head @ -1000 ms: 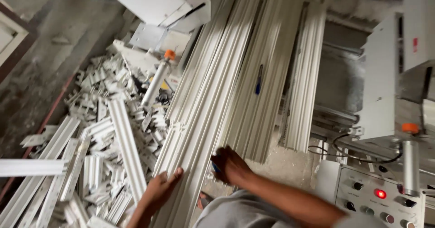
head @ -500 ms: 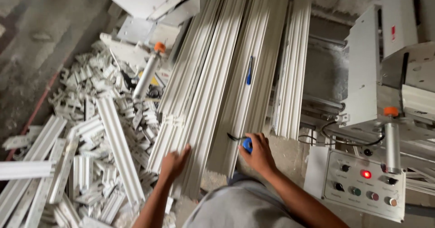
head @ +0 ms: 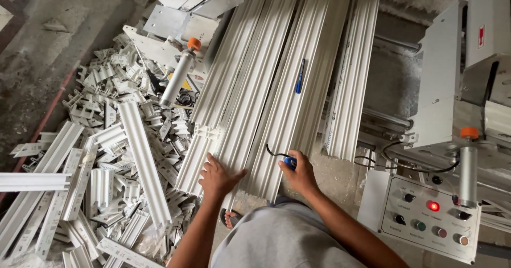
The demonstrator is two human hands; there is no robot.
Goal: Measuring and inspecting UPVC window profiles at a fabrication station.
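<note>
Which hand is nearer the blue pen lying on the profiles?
Right. The right hand is just below the pen; the left hand sits farther left.

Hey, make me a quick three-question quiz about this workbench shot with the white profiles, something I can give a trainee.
1. True or false: the left hand lies flat on the near ends of the long white profiles.
2. What lies on top of the profiles further up? A) a blue pen B) a hammer C) a spanner
3. What does the right hand grip?

Key:
1. True.
2. A, the blue pen.
3. A small blue object with a black cord looping from it; what kind of tool it is cannot be told.
</note>
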